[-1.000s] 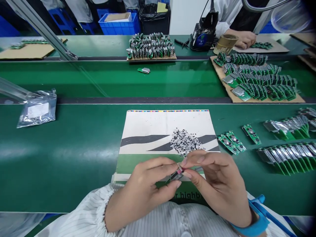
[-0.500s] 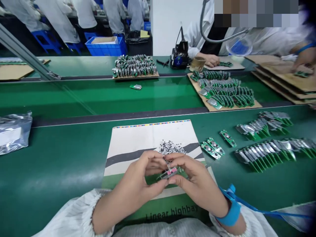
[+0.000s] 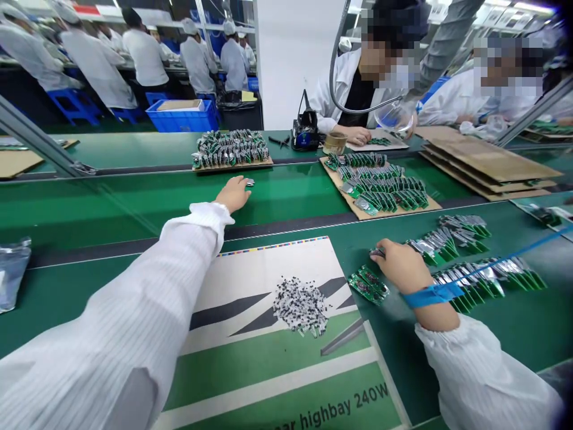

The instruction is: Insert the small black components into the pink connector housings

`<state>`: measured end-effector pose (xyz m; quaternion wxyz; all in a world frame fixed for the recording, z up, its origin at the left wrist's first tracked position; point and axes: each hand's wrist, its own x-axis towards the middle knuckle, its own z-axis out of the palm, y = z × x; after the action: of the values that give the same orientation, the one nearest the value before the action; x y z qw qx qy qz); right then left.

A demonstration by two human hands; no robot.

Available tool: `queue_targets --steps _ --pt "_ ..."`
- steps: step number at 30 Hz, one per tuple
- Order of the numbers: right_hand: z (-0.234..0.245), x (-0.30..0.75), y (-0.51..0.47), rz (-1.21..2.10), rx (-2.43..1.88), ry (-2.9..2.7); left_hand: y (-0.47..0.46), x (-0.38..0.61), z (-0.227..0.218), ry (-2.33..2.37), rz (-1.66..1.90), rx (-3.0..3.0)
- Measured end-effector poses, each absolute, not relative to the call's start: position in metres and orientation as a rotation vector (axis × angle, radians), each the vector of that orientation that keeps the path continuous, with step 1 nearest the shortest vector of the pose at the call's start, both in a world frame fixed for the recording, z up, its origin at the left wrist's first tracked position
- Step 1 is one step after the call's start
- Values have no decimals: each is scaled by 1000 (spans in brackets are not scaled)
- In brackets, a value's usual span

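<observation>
My left hand (image 3: 233, 194) reaches far out over the green conveyor belt (image 3: 134, 203). Its fingers lie stretched and flat, their tips beside a small circuit board (image 3: 249, 181) lying on the belt. My right hand (image 3: 399, 264) rests on the near table with its fingers curled down over a small board, of which only an end (image 3: 376, 252) shows. Two loose green boards (image 3: 369, 285) lie just left of that hand. A heap of tiny black components (image 3: 301, 306) sits on the printed cardboard sheet (image 3: 268, 263) between my arms.
Rows of green boards with metal cans (image 3: 487, 275) lie right of my right hand. Cardboard trays of boards (image 3: 380, 191) (image 3: 230, 149) stand beyond the belt. A soldering station (image 3: 305, 132) and two seated people are across the line. A plastic bag (image 3: 11, 272) lies at the left edge.
My hands have separated from the board they held together near my chest. The left arm stretched out to the belt. The right hand moved right onto the loose boards. The view tilted up.
</observation>
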<state>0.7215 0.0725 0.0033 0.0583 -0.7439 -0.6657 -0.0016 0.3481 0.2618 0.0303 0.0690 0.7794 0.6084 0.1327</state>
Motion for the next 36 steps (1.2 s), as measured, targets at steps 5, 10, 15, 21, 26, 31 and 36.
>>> queue_targets --steps 5,10,15,21,26,31,36 --pt "3 716 58 -52 -2280 -2042 295 348 3 1886 220 2334" --pt "11 678 42 134 -1993 -2260 299 346 -6 1893 163 2353" --pt "2 629 49 394 -1707 -2485 295 345 3 2039 274 2326" --pt "-9 617 56 424 -1617 -2532 305 350 9 2059 408 2319" --pt "-12 616 45 395 -1594 -2478 325 376 2 1837 387 2367" --pt "-9 617 37 466 -1491 -2382 335 394 4 1772 387 2294" --pt "6 623 31 663 -1298 -2102 323 396 16 1673 495 2166"
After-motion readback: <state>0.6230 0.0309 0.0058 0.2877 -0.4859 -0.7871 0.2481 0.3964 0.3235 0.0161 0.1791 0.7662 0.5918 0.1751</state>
